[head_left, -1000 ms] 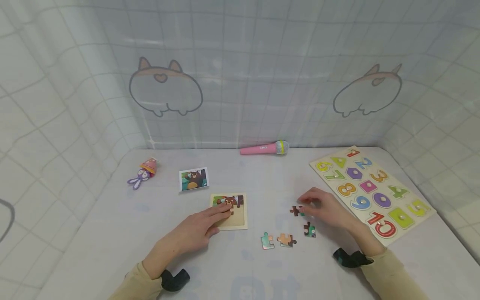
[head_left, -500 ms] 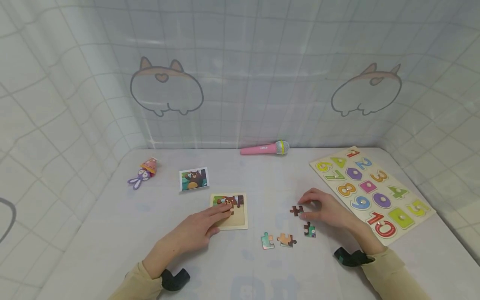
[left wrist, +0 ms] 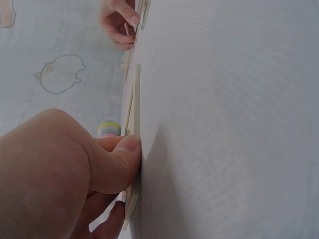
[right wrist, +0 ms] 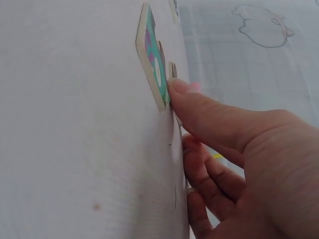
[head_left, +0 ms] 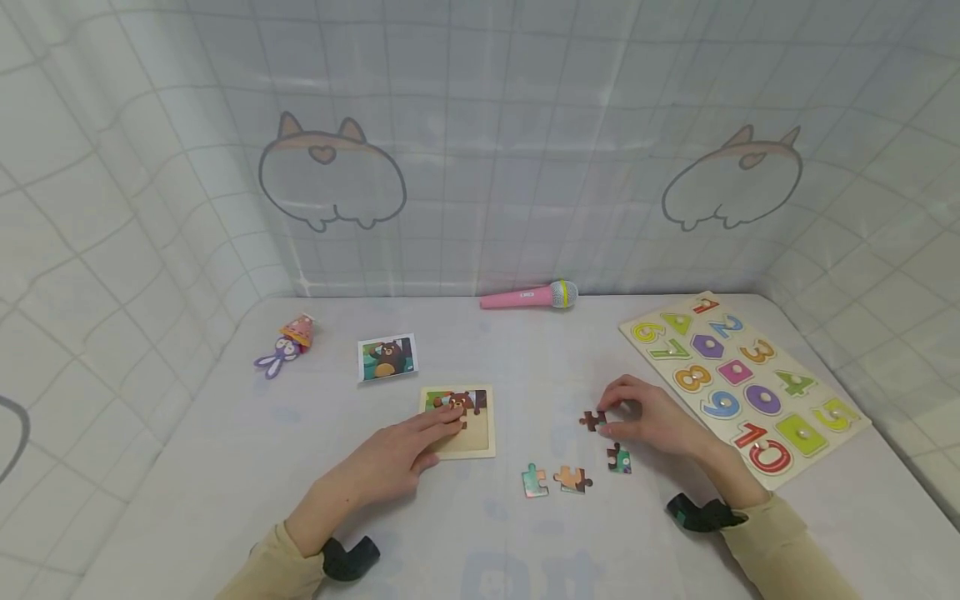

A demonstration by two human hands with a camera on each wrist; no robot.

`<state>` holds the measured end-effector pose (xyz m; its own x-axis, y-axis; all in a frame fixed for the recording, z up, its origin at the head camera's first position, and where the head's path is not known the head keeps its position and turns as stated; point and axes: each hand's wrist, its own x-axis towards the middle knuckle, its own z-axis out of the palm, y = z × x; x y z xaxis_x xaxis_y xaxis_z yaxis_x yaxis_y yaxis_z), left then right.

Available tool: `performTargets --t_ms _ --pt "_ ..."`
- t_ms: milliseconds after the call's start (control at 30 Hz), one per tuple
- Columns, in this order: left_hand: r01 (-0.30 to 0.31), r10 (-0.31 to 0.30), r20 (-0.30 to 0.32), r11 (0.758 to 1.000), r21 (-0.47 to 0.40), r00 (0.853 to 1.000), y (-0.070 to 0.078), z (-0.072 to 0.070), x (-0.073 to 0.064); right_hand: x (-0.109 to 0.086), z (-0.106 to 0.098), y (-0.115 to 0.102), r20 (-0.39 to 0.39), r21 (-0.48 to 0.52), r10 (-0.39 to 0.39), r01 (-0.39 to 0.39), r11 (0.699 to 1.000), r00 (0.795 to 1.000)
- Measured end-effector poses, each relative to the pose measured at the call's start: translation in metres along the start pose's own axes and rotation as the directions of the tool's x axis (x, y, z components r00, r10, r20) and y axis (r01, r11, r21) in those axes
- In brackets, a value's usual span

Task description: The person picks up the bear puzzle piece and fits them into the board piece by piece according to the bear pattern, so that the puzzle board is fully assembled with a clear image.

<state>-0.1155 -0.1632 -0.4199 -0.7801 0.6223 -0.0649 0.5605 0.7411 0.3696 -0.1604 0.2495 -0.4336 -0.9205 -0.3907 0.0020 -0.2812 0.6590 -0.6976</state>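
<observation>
My left hand (head_left: pixel 390 458) lies over the left part of a wooden puzzle tray (head_left: pixel 491 425). In the left wrist view the thumb (left wrist: pixel 128 149) presses the tray's near edge while the other fingers hold its top and side. Bear picture pieces (head_left: pixel 476 402) fill the tray's upper part, and bare wood shows below. Further right, my right hand (head_left: pixel 648 417) holds a dark brown puzzle piece (head_left: pixel 590 421) by its right end, between thumb and forefinger. Close below that hand lies a green and brown puzzle piece (head_left: pixel 619 459). The held piece's right end is partly hidden.
Two more pieces, one turquoise (head_left: pixel 534 481) and one orange-brown (head_left: pixel 573 480), lie nearer the front. A bear picture card (head_left: pixel 387 358) and a purple rabbit toy (head_left: pixel 283 350) are at left. A pink microphone (head_left: pixel 525 297) lies at the back, a number board (head_left: pixel 738 387) at right.
The right thumb and forefinger have shifted slightly right along the brown piece and stand a little further apart. The piece, the left hand and the tray have stayed in place.
</observation>
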Motion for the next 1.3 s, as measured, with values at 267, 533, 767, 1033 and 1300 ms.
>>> performTargets --t_ms 267,533,767,1033,1300 --pt "0.006 -0.006 0.005 1.0 -0.012 1.0 0.0001 -0.0006 -0.0002 0.0003 0.0004 0.0017 0.003 0.002 -0.023 0.023 1.0 1.0" --pt "0.009 -0.009 0.006 1.0 -0.009 1.0 0.0006 -0.0012 0.0 0.0009 -0.0006 0.002 0.001 -0.067 -0.081 0.081 0.994 0.997" --pt "0.013 -0.013 0.008 1.0 -0.008 1.0 0.0007 -0.001 0.0002 -0.001 -0.002 0.0002 -0.002 -0.122 -0.137 0.135 0.983 0.991" --pt "0.009 -0.009 0.009 1.0 -0.007 1.0 -0.001 0.001 0.0008 -0.0026 -0.0025 0.0002 -0.008 -0.144 -0.167 0.164 0.976 0.986" --pt "0.024 -0.024 0.017 1.0 -0.008 1.0 -0.0018 0.0005 0.0003 -0.0028 -0.0024 0.001 -0.011 -0.117 -0.176 0.173 0.978 0.984"
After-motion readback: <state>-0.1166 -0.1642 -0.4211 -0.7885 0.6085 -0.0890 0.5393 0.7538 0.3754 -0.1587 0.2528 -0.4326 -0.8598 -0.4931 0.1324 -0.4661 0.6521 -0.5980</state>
